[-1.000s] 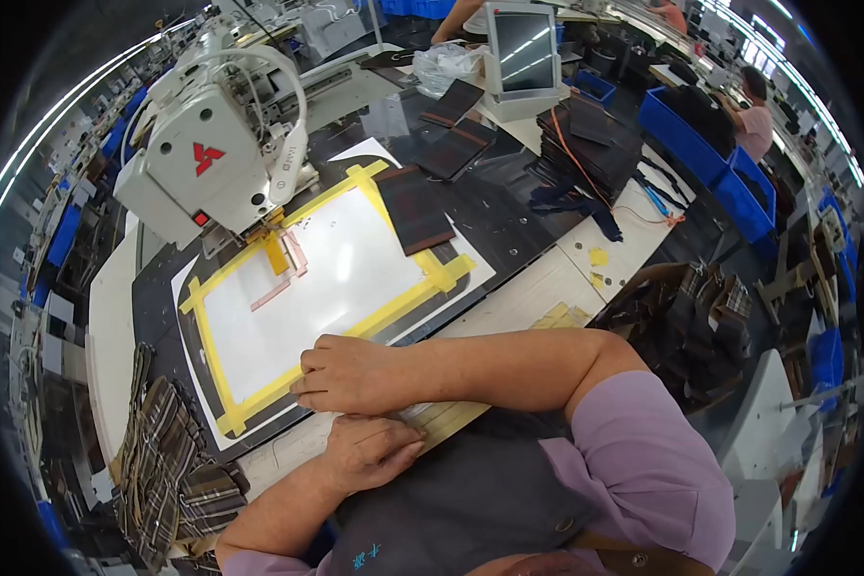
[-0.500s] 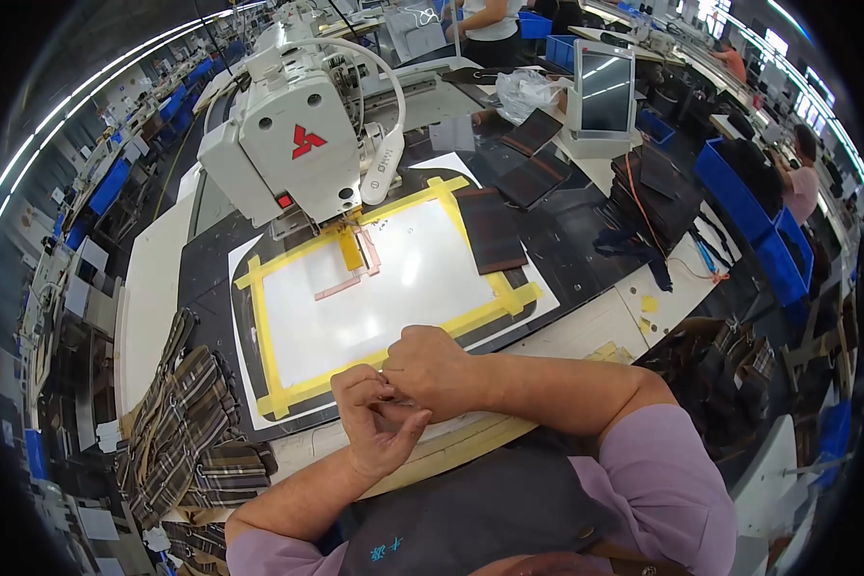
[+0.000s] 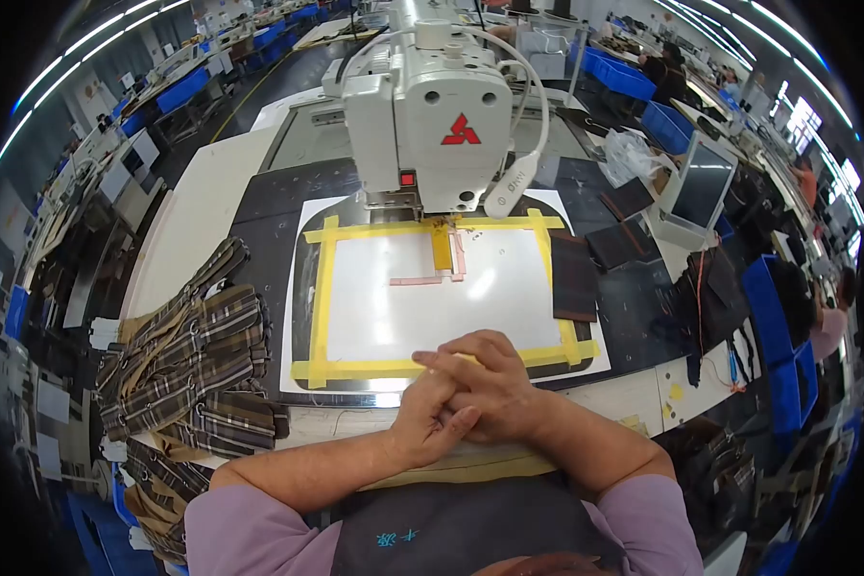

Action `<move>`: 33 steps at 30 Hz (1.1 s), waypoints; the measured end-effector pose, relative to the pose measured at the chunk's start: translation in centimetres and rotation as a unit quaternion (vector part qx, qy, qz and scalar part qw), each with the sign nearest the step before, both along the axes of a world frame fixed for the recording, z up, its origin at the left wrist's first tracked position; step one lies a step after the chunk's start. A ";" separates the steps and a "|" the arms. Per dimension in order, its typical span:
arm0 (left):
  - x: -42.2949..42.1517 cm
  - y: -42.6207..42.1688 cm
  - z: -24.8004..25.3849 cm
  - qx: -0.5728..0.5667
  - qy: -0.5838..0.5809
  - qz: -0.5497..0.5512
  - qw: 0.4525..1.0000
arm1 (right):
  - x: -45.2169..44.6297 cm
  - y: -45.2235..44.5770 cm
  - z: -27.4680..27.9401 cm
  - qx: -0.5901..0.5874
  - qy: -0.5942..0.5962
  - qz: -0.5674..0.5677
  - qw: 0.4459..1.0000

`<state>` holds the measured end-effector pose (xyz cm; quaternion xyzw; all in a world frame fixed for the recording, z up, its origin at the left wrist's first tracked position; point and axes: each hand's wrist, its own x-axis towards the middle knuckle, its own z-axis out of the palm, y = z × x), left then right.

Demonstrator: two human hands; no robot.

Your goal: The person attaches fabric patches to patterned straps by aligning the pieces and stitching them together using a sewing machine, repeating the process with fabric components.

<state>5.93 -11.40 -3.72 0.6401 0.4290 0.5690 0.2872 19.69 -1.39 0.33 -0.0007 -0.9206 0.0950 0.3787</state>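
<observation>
At one table (image 3: 271, 226) with one sewing machine (image 3: 434, 120), the left hand (image 3: 494, 389) and right hand (image 3: 426, 418) are closed loosely around each other.

Bright, fisheye-warped, glare on white.

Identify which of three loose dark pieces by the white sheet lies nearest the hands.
The front piece overlapping the yellow tape; the middle piece and rearmost piece lie toward the monitor.

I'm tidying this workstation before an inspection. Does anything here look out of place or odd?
Mostly minor clutter: small yellow scraps lie loose on the pale table edge at right, and an orange cord trails untidily over the dark fabric stack. No spill is visible.
</observation>
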 end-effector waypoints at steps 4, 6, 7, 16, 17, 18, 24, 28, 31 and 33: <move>-0.9 -0.1 -0.8 -0.045 0.066 -0.104 0.991 | 0.2 -0.4 0.7 -0.025 -0.082 0.080 0.993; -1.8 -0.1 -0.3 -0.112 0.085 -0.177 0.974 | 0.0 -0.6 1.2 -0.058 -0.094 0.093 0.990; -2.2 -0.2 0.0 -0.166 0.079 -0.218 0.958 | 0.0 -0.8 1.1 -0.060 -0.082 0.106 0.989; -0.3 -1.2 -4.2 -0.154 0.027 -0.227 0.961 | 0.0 -1.5 -1.6 -0.143 -0.021 0.156 0.977; -0.2 -1.2 -4.0 -0.160 0.015 -0.222 0.962 | 0.2 -1.5 -1.7 -0.148 -0.012 0.155 0.977; -0.1 -1.2 -3.8 -0.167 0.001 -0.213 0.963 | 0.3 -1.5 -1.7 -0.143 -0.008 0.152 0.978; 1.1 -0.9 -2.8 -0.231 -0.139 -0.151 0.951 | 0.3 -1.8 -0.8 -0.142 0.035 0.129 0.981; 0.7 -0.9 -1.0 -0.269 -0.297 -0.127 0.908 | 0.3 -1.3 -1.0 -0.149 0.056 0.158 0.974; -0.2 -1.5 0.8 -0.278 -0.398 -0.136 0.864 | 0.9 -0.8 0.4 -0.120 0.095 0.164 0.975; -0.6 -1.5 2.0 -0.278 -0.431 -0.155 0.844 | 1.2 -0.7 1.5 -0.160 0.136 0.166 0.964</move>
